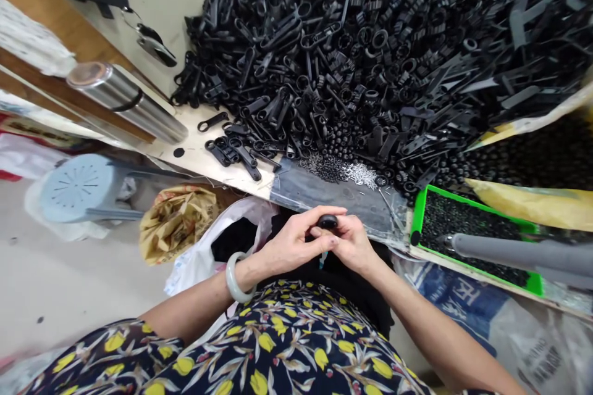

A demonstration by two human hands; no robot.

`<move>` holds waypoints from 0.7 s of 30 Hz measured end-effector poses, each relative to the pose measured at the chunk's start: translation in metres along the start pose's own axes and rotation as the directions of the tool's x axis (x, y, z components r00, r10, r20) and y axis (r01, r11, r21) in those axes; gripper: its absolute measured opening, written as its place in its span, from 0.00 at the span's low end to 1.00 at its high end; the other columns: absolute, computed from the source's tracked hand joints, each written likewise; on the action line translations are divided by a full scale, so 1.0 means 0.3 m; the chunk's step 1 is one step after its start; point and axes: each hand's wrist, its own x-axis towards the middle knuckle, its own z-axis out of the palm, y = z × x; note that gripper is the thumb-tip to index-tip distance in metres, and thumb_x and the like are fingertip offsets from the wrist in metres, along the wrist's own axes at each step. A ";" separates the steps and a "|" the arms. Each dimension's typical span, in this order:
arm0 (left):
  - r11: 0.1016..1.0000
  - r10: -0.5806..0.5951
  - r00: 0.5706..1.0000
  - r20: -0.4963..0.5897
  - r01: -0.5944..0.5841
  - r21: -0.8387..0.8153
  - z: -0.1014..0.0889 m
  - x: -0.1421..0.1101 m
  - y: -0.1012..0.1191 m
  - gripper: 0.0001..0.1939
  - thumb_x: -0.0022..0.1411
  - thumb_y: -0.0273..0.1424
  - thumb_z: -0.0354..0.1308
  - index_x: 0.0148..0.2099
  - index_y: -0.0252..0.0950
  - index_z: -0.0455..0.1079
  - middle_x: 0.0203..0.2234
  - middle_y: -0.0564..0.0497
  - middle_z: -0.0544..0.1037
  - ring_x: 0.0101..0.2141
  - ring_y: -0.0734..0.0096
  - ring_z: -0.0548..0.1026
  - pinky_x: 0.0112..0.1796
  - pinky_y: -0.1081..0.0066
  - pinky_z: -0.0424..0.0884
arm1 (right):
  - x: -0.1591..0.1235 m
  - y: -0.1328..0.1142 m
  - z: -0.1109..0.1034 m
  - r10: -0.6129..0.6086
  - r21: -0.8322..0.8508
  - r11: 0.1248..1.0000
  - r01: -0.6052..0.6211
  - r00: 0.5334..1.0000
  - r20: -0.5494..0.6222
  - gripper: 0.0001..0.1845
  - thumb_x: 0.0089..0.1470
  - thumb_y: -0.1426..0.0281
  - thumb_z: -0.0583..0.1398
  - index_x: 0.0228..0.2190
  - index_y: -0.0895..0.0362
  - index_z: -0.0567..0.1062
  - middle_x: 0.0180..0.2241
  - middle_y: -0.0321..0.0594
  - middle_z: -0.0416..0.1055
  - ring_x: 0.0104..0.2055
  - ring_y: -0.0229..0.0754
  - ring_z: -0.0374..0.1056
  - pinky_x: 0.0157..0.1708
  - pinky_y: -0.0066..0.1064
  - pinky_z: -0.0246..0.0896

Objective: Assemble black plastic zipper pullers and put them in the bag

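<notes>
Close in front of my body, both hands meet around a small black plastic part (328,221) with a rounded end. My left hand (296,237), with a pale bangle (237,278) on its wrist, pinches the part from the left. From the other side my right hand (353,241) closes on the same part, thumbs near each other. The fingers hide most of it. Just beyond the hands lies a dark work mat (319,191) with a heap of small silver pins (361,174) and tiny dark pieces (324,166) at its far side.
A large pile of black plastic parts (315,55) covers the bench's back. Several ring-ended pieces (234,151) lie left of the mat. A green tray (419,216) with small black pieces and a grey electric screwdriver (509,250) are at right; a steel flask (125,102) stands left.
</notes>
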 end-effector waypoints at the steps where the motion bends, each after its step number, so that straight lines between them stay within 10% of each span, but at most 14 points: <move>1: 0.999 -0.012 1.000 -0.002 0.012 -0.035 0.005 0.006 -0.011 0.24 0.68 0.32 0.62 0.65 0.41 0.70 0.53 0.47 0.80 0.49 0.61 0.78 0.53 0.63 0.73 | 0.005 0.002 -0.004 0.002 -0.009 1.000 -0.002 1.000 0.002 0.21 0.60 0.51 0.66 0.29 0.57 0.81 0.28 0.39 0.77 0.27 0.42 0.70 0.29 0.32 0.65; 6: 0.980 0.022 0.997 -0.070 -0.036 -0.195 -0.019 0.053 -0.062 0.36 0.70 0.38 0.61 0.75 0.47 0.53 0.67 0.42 0.68 0.62 0.55 0.72 0.60 0.60 0.71 | 0.058 -0.029 -0.059 -0.157 -0.416 0.900 0.132 0.987 -0.026 0.19 0.68 0.54 0.60 0.43 0.56 0.82 0.36 0.42 0.78 0.35 0.44 0.72 0.37 0.34 0.65; 10: 0.979 0.202 0.892 -0.404 -0.191 0.068 -0.108 0.098 -0.072 0.30 0.72 0.41 0.59 0.72 0.46 0.59 0.65 0.42 0.69 0.65 0.57 0.68 0.61 0.59 0.69 | 0.126 -0.020 -0.094 -0.337 -0.928 0.325 0.181 0.939 0.066 0.20 0.72 0.65 0.57 0.61 0.51 0.75 0.42 0.46 0.78 0.42 0.49 0.69 0.43 0.40 0.58; 13: 0.904 0.366 0.839 -0.402 -0.220 0.365 -0.166 0.156 -0.063 0.19 0.72 0.39 0.59 0.62 0.41 0.71 0.58 0.43 0.76 0.59 0.59 0.72 0.58 0.58 0.70 | 0.159 0.028 -0.097 -0.317 -0.986 0.070 0.152 0.940 0.123 0.24 0.69 0.66 0.60 0.64 0.56 0.71 0.46 0.50 0.76 0.44 0.51 0.66 0.41 0.43 0.56; 17: 0.620 0.532 0.832 -0.158 -0.256 0.741 -0.187 0.303 -0.044 0.10 0.73 0.35 0.57 0.48 0.40 0.79 0.45 0.46 0.81 0.51 0.58 0.73 0.57 0.53 0.64 | 0.141 0.059 -0.102 -0.327 -0.989 0.075 0.129 0.940 0.098 0.43 0.62 0.48 0.65 0.68 0.61 0.65 0.57 0.57 0.69 0.52 0.58 0.63 0.47 0.47 0.57; 21: 0.326 0.535 0.840 0.090 -0.304 0.895 -0.161 0.479 -0.037 0.09 0.73 0.31 0.57 0.46 0.39 0.80 0.41 0.44 0.80 0.50 0.53 0.70 0.51 0.50 0.60 | 0.080 0.039 -0.125 -0.376 -0.978 0.195 0.072 0.926 -0.007 0.34 0.67 0.50 0.60 0.65 0.56 0.68 0.57 0.53 0.70 0.54 0.55 0.64 0.50 0.46 0.56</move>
